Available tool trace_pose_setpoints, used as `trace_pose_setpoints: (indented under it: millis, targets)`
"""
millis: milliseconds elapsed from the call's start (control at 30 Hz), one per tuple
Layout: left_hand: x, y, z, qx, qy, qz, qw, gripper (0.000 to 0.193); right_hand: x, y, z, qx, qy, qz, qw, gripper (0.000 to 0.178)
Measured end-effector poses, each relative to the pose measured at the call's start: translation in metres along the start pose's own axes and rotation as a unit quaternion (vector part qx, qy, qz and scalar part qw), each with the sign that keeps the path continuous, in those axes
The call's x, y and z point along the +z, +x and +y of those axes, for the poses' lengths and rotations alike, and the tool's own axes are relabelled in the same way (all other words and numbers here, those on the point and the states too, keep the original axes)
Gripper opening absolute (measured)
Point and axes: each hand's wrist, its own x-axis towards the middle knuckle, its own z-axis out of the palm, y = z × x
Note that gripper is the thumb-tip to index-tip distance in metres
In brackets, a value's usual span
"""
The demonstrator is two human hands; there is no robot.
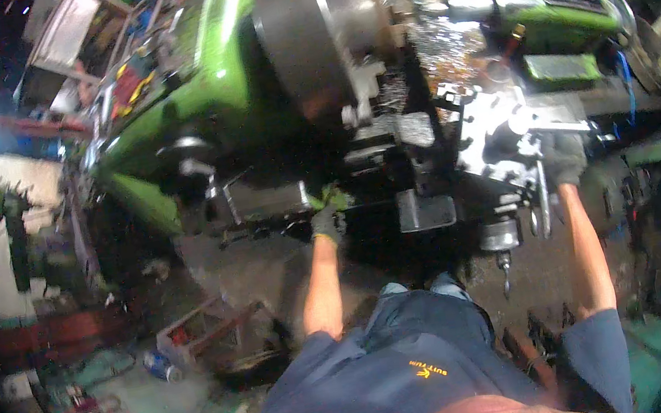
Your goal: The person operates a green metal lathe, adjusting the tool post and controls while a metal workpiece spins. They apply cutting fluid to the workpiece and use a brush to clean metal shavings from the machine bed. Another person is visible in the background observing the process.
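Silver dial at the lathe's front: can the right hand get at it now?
Probably yes: the silver dial looks close to the right hand, its person-facing side free, though a silver lever stands between.

Lathe (pixel 168 132): headstock (pixel 225 27) at the left end, chuck (pixel 295 46) immediately right of it, tailstock (pixel 566 19) toward the right end. Tool carriage (pixel 490 137) before the tailstock — right hand (pixel 568 162) at its right edge. Left hand (pixel 328 222) at the lathe's front edge — crate (pixel 202 327) to the rear left.
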Motion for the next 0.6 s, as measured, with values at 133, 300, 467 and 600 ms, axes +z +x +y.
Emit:
trace_pose_setpoints:
  millis: [133, 300, 467, 600]
  targets:
    - [-0.012, 0.007, -0.004, 0.022, 0.023, 0.010, 0.999, 0.018, -0.019, 0.003, -0.027, 0.015, 0.019, 0.008, 1.000, 0.031]
    - [-0.014, 0.013, -0.001, -0.005, 0.022, -0.029, 0.999, 0.020, -0.012, 0.003, -0.014, 0.019, 0.014, -0.023, 0.999, 0.029]
    - [-0.014, 0.012, -0.001, -0.012, 0.032, -0.001, 0.999, 0.023, -0.003, -0.001, -0.011, -0.022, 0.014, 0.071, 0.997, 0.028]
    - [-0.015, 0.015, -0.003, -0.018, 0.021, 0.006, 1.000, 0.024, 0.000, 0.003, -0.007, -0.015, 0.018, 0.032, 0.999, 0.028]
